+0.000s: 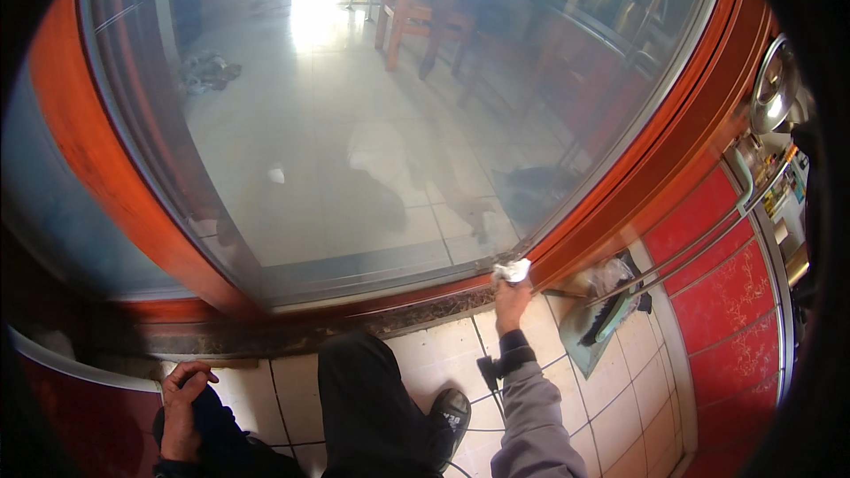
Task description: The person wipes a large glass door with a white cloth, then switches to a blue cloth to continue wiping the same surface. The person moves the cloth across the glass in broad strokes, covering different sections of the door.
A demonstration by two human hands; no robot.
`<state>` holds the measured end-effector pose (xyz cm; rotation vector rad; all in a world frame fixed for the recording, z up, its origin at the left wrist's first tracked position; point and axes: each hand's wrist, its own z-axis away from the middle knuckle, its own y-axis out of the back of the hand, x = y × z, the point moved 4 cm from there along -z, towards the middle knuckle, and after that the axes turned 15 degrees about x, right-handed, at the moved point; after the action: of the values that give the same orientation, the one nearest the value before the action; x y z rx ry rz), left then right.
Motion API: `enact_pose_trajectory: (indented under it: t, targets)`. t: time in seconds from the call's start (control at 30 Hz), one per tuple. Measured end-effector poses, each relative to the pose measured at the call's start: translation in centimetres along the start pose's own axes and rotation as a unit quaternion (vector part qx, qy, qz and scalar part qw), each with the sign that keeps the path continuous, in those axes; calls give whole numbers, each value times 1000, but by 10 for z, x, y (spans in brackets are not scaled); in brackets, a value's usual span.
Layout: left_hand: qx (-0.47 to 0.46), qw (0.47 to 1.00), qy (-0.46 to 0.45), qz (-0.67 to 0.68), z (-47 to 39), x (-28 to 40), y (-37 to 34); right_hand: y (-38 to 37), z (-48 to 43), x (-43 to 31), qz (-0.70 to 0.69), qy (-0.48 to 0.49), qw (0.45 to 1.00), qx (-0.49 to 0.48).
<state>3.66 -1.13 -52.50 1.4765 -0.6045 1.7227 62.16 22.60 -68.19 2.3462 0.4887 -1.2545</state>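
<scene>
A crumpled white tissue or cloth (pixel 512 271) is gripped in my right hand (pixel 513 303). I hold it against the lower right corner of a glass sliding door (pixel 372 212), where the pane meets the red-brown wooden frame (pixel 571 232). My left hand (pixel 184 405) rests near my knee at the lower left, fingers loosely curled, with nothing visible in it. Along the bottom of the door runs a dark, worn sill (pixel 425 312). Faint streaks and reflections show on the glass.
On the white floor tiles (pixel 438 358) to the right stand a broom (pixel 614 312) and a dustpan (pixel 584 352), beside red cabinets (pixel 724 299). A thin black cable (pixel 481 430) crosses near my shoe (pixel 451 418). Wooden chairs (pixel 398 13) show through the glass.
</scene>
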Motion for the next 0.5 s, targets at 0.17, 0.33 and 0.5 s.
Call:
enact_pose_trajectory:
  t: [0.17,0.33,0.5]
  targets:
    - [18,1000,2,-12,-2,-1,-4,-4,-36,48,238,-5,965,107]
    - [18,999,6,-36,-6,-3,-4,-37,-20,75,237,-64,967,74]
    - [24,998,3,-52,-3,1,-6,-39,-13,82,203,-20,978,38]
